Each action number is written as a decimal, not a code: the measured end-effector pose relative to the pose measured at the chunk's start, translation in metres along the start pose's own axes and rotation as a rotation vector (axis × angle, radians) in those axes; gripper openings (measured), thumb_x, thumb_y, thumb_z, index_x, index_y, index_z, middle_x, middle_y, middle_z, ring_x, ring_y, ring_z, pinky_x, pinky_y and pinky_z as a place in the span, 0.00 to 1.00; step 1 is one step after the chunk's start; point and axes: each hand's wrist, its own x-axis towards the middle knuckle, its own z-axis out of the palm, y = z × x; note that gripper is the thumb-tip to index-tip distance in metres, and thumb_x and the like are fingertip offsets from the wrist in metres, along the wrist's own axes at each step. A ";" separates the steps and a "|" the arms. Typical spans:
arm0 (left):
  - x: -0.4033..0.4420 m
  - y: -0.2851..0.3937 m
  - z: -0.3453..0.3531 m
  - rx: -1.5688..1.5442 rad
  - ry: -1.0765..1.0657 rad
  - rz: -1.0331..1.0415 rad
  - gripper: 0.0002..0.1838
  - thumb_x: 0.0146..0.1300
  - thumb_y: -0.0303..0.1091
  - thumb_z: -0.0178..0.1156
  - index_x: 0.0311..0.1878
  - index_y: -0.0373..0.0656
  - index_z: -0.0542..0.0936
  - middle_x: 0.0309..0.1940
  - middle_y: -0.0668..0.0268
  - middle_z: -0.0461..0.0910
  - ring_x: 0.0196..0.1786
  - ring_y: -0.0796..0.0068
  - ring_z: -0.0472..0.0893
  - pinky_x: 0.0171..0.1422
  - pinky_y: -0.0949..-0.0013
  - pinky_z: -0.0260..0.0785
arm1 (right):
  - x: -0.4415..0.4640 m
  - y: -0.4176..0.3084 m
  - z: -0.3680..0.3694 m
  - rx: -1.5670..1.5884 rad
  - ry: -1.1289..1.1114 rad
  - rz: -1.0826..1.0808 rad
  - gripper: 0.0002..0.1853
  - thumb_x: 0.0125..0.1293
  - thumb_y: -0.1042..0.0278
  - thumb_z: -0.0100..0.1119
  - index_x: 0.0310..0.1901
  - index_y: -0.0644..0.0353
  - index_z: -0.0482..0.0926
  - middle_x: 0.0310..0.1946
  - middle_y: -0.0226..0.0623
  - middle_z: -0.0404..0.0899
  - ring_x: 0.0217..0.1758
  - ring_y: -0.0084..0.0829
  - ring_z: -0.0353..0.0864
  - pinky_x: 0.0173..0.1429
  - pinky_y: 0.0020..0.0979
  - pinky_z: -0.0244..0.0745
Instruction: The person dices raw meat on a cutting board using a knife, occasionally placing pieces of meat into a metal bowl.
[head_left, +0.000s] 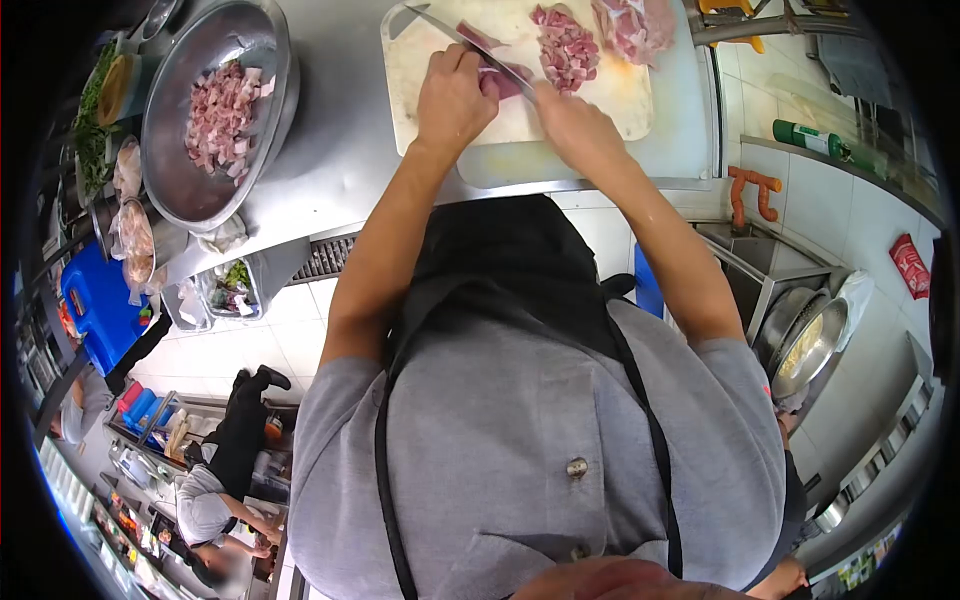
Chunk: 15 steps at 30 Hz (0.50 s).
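My right hand (578, 125) is closed around the handle of a knife (462, 42), whose long blade points up and left across a white cutting board (420, 75). Under the curled fingers of my left hand (456, 98), a strip of raw meat (508, 82) is pressed against the board, right beside the blade. Another strip of meat (480, 37) lies just beyond the knife. Diced raw meat (568, 50) is heaped farther right, and a larger uncut piece of meat (637, 30) rests at the board's upper right corner.
Left on the steel counter (335, 120) stands a large metal bowl (165, 140) with diced meat inside. Bagged food (135, 235) sits at the counter's left end. A sink (765, 250) and stacked metal bowls (815, 345) are on the right. Another person (210, 500) works behind, lower left.
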 end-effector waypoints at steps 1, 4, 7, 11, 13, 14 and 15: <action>-0.003 0.002 0.000 0.018 -0.026 0.003 0.10 0.52 0.27 0.65 0.39 0.37 0.83 0.44 0.55 0.81 0.48 0.51 0.79 0.54 0.54 0.76 | -0.018 0.011 0.007 0.013 0.038 0.004 0.11 0.76 0.62 0.49 0.52 0.57 0.68 0.29 0.60 0.82 0.37 0.66 0.83 0.42 0.63 0.75; -0.003 0.005 -0.002 0.009 0.019 0.033 0.09 0.52 0.28 0.65 0.37 0.34 0.81 0.41 0.53 0.80 0.46 0.51 0.79 0.53 0.55 0.77 | -0.067 0.032 0.006 0.070 0.015 0.041 0.11 0.77 0.61 0.49 0.51 0.58 0.67 0.28 0.61 0.81 0.36 0.67 0.82 0.41 0.64 0.74; -0.004 0.004 0.001 0.029 0.035 0.029 0.10 0.53 0.28 0.67 0.38 0.35 0.82 0.41 0.53 0.80 0.46 0.51 0.79 0.54 0.55 0.76 | -0.097 0.038 -0.009 0.031 -0.109 0.120 0.10 0.77 0.62 0.46 0.53 0.57 0.67 0.32 0.60 0.83 0.38 0.67 0.83 0.43 0.63 0.75; -0.005 0.002 -0.008 0.000 0.057 0.046 0.10 0.54 0.28 0.68 0.39 0.36 0.83 0.41 0.55 0.80 0.47 0.52 0.79 0.53 0.55 0.76 | -0.115 0.044 -0.029 -0.058 -0.079 0.090 0.11 0.78 0.59 0.48 0.51 0.56 0.67 0.29 0.60 0.82 0.35 0.68 0.81 0.41 0.65 0.74; -0.013 0.003 -0.020 -0.208 0.026 -0.066 0.10 0.55 0.28 0.70 0.40 0.39 0.83 0.41 0.57 0.80 0.47 0.53 0.79 0.53 0.55 0.75 | -0.116 0.039 -0.036 -0.073 -0.061 0.080 0.11 0.78 0.59 0.49 0.51 0.56 0.67 0.28 0.60 0.82 0.34 0.68 0.81 0.41 0.65 0.74; -0.017 0.002 -0.022 -0.206 0.024 -0.067 0.10 0.55 0.28 0.70 0.40 0.39 0.83 0.41 0.57 0.80 0.47 0.53 0.79 0.53 0.55 0.75 | -0.116 0.034 -0.037 -0.059 -0.029 0.086 0.10 0.78 0.59 0.49 0.50 0.56 0.67 0.28 0.59 0.82 0.33 0.67 0.82 0.41 0.64 0.74; -0.020 0.001 -0.024 -0.194 0.058 -0.084 0.10 0.55 0.27 0.70 0.40 0.39 0.83 0.41 0.58 0.80 0.47 0.53 0.79 0.53 0.55 0.75 | -0.115 0.029 -0.037 -0.045 0.003 0.093 0.10 0.78 0.60 0.49 0.50 0.56 0.67 0.28 0.58 0.82 0.33 0.67 0.82 0.40 0.64 0.75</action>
